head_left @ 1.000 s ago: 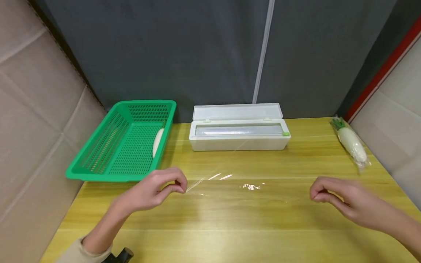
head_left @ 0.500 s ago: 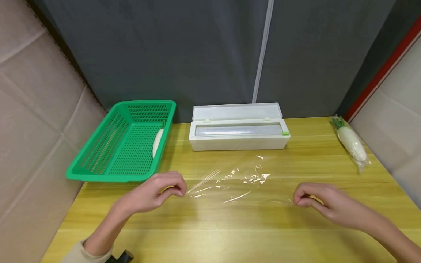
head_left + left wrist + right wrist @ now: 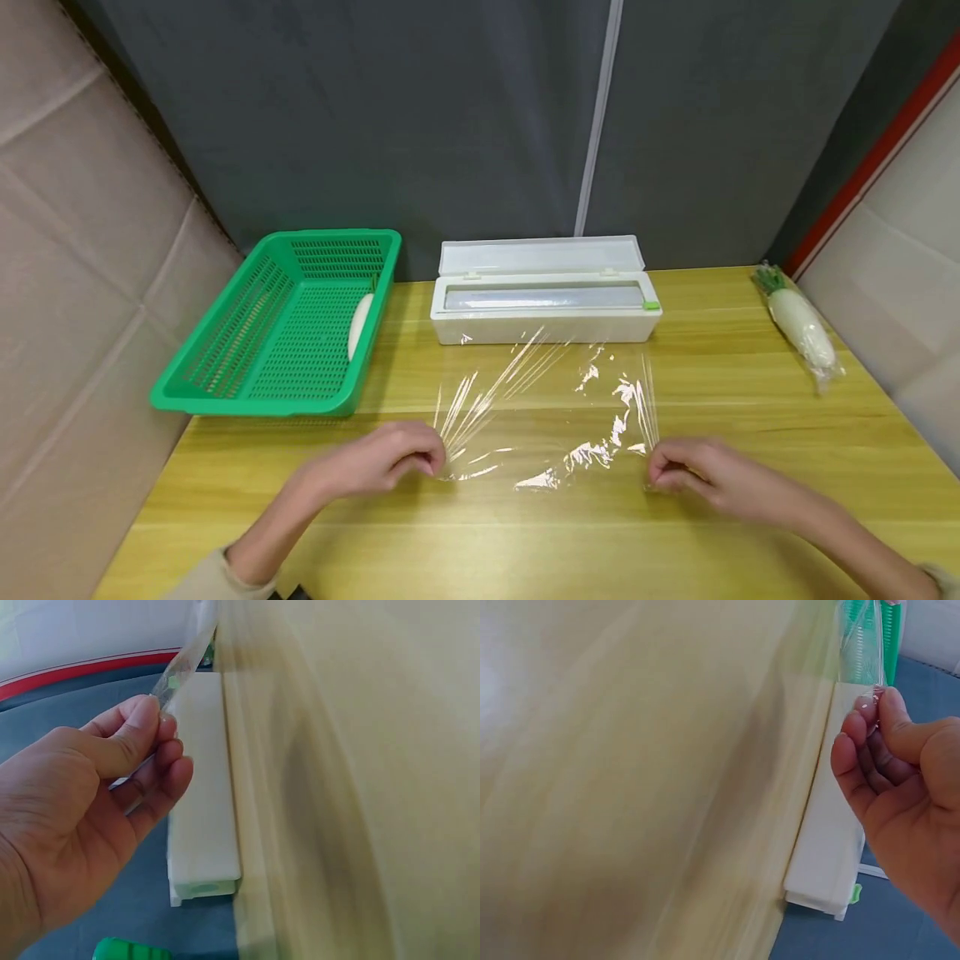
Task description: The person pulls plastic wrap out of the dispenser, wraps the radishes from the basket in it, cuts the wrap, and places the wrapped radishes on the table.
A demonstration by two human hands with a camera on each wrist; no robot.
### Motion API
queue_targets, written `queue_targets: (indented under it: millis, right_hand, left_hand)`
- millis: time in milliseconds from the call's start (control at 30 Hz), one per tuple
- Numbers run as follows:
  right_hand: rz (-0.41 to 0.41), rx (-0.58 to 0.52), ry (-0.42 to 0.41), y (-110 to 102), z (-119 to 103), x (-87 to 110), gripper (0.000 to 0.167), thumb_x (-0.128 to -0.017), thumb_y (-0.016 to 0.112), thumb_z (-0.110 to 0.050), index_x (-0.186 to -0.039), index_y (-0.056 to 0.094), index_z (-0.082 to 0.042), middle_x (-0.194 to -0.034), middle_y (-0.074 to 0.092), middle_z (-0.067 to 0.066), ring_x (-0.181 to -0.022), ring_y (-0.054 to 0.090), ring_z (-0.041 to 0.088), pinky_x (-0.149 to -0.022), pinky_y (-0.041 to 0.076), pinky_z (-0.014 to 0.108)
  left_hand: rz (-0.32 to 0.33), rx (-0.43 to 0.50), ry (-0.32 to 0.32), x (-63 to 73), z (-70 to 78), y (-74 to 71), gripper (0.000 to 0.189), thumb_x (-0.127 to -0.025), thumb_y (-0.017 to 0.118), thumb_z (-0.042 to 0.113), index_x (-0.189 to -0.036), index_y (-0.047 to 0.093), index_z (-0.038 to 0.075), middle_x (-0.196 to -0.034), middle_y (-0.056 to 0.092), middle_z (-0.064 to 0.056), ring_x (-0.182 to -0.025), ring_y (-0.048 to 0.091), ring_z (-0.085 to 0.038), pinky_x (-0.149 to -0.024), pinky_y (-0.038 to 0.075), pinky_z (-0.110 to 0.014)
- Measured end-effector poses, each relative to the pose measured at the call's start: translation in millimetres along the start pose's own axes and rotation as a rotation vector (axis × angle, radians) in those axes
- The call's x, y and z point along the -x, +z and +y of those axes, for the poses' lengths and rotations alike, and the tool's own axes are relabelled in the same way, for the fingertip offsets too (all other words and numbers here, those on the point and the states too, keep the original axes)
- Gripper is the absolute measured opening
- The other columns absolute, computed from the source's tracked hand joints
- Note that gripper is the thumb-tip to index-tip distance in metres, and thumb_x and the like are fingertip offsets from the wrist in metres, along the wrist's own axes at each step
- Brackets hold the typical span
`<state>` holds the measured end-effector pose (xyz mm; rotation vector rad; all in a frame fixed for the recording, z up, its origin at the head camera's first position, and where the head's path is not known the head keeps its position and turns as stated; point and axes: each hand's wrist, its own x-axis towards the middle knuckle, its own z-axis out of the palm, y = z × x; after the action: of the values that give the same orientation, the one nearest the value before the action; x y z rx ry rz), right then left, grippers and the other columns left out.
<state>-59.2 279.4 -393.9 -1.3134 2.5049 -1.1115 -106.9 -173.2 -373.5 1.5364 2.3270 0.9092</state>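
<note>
A clear sheet of cling film [image 3: 547,417] stretches between the two hands in front of a white dispenser box [image 3: 546,328]. My left hand [image 3: 390,457] pinches the sheet's near left corner between thumb and forefinger, as the left wrist view also shows. The near right corner is pinched by my right hand [image 3: 701,472]. Creases fan out from both grips, and the film's far part reaches the box's front. The box's lid [image 3: 540,257] stands raised, with a film roll [image 3: 546,297] visible inside.
At the left stands a green plastic basket [image 3: 262,407] with a white radish [image 3: 361,325] along its right side. A film-wrapped radish [image 3: 804,329] with green tops lies at the table's right edge. A dark partition [image 3: 450,125] rises behind the table [image 3: 525,558].
Both hands have come nearer the table's front edge. The right hand has moved left and the left hand slightly right, narrowing their gap. More of the film now shows, with bright creases.
</note>
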Motion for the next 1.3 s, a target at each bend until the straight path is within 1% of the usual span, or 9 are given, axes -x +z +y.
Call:
queue_targets:
  millis: [233, 333, 433, 600, 767, 933, 1067, 1200, 1300]
  right_hand:
    - [-0.032, 0.031, 0.034, 3.6, 13.8, 9.3, 0.023, -0.092, 0.067, 0.004, -0.093, 0.062, -0.018, -0.087, 0.061, -0.014, -0.08, 0.053, -0.004, -0.061, 0.049, 0.02]
    - [-0.039, 0.028, 0.032, 4.5, 18.4, 12.2, 0.022, -0.091, 0.068, 0.003, -0.091, 0.062, -0.019, -0.087, 0.061, -0.014, -0.079, 0.052, -0.004, -0.061, 0.049, 0.02]
    - [-0.045, 0.031, 0.027, 6.0, 21.8, 13.8, 0.023, -0.091, 0.07, 0.002, -0.09, 0.063, -0.02, -0.087, 0.06, -0.015, -0.08, 0.051, -0.004, -0.061, 0.047, 0.018]
    - [-0.048, 0.047, 0.019, 7.5, 24.7, 14.8, 0.023, -0.091, 0.071, 0.002, -0.091, 0.065, -0.021, -0.09, 0.061, -0.015, -0.081, 0.052, -0.004, -0.061, 0.047, 0.018]
    - [-0.033, 0.085, 0.019, 5.5, 24.9, 13.5, 0.019, -0.088, 0.073, 0.001, -0.096, 0.069, -0.016, -0.091, 0.065, -0.013, -0.082, 0.057, -0.003, -0.064, 0.052, 0.02]
    - [-0.055, 0.033, 0.1, 2.3, 23.7, 11.4, 0.015, -0.091, 0.073, -0.005, -0.105, 0.069, -0.01, -0.09, 0.065, -0.014, -0.08, 0.058, -0.003, -0.063, 0.053, 0.023]
    - [-0.051, 0.032, 0.148, -0.5, 21.2, 9.4, 0.01, -0.098, 0.066, -0.008, -0.104, 0.069, -0.016, -0.091, 0.066, -0.016, -0.08, 0.058, -0.003, -0.064, 0.052, 0.024]
    - [-0.057, 0.043, 0.184, -2.8, 20.1, 7.2, 0.016, -0.103, 0.058, -0.009, -0.1, 0.068, -0.021, -0.086, 0.062, -0.019, -0.076, 0.055, -0.004, -0.062, 0.048, 0.021]
    - [-0.033, 0.061, 0.197, -2.6, 19.8, 5.1, 0.017, -0.102, 0.058, -0.008, -0.097, 0.067, -0.022, -0.08, 0.058, -0.019, -0.071, 0.053, -0.004, -0.06, 0.047, 0.02]
  left_hand:
    - [-0.084, -0.01, -0.164, -6.2, -3.1, 16.9, 0.018, -0.094, 0.065, -0.003, -0.084, 0.062, 0.011, -0.085, 0.061, 0.007, -0.082, 0.052, -0.002, -0.078, 0.052, -0.017]
    - [-0.107, -0.033, -0.221, -9.4, -3.5, 22.8, 0.019, -0.094, 0.066, -0.002, -0.083, 0.062, 0.013, -0.086, 0.061, 0.008, -0.083, 0.054, -0.002, -0.079, 0.052, -0.015]
    - [-0.131, -0.078, -0.261, -11.8, -3.5, 27.5, 0.016, -0.093, 0.068, 0.002, -0.084, 0.064, 0.014, -0.088, 0.062, 0.01, -0.085, 0.055, -0.001, -0.079, 0.051, -0.014]
    - [-0.152, -0.171, -0.272, -13.4, -4.8, 31.9, 0.01, -0.093, 0.07, 0.008, -0.087, 0.066, 0.015, -0.091, 0.062, 0.011, -0.087, 0.056, -0.001, -0.08, 0.051, -0.014]
    - [-0.144, -0.201, -0.271, -13.2, -7.0, 31.7, 0.008, -0.095, 0.069, 0.009, -0.09, 0.068, 0.015, -0.094, 0.064, 0.008, -0.089, 0.057, -0.002, -0.081, 0.051, -0.016]
    - [-0.141, -0.183, -0.28, -13.0, -8.4, 31.0, 0.005, -0.095, 0.069, 0.01, -0.095, 0.07, 0.015, -0.096, 0.065, 0.008, -0.09, 0.057, -0.002, -0.082, 0.052, -0.016]
    - [-0.139, -0.167, -0.287, -13.6, -8.4, 29.5, 0.004, -0.095, 0.07, 0.01, -0.096, 0.069, 0.014, -0.096, 0.064, 0.009, -0.089, 0.055, -0.002, -0.081, 0.052, -0.017]
    - [-0.156, -0.131, -0.304, -13.0, -6.6, 26.5, 0.005, -0.093, 0.073, 0.012, -0.097, 0.07, 0.013, -0.094, 0.062, 0.009, -0.086, 0.054, -0.001, -0.079, 0.051, -0.016]
    - [-0.169, -0.095, -0.312, -11.6, -5.3, 23.8, 0.008, -0.091, 0.075, 0.015, -0.098, 0.07, 0.014, -0.092, 0.06, 0.011, -0.084, 0.053, -0.001, -0.077, 0.051, -0.016]
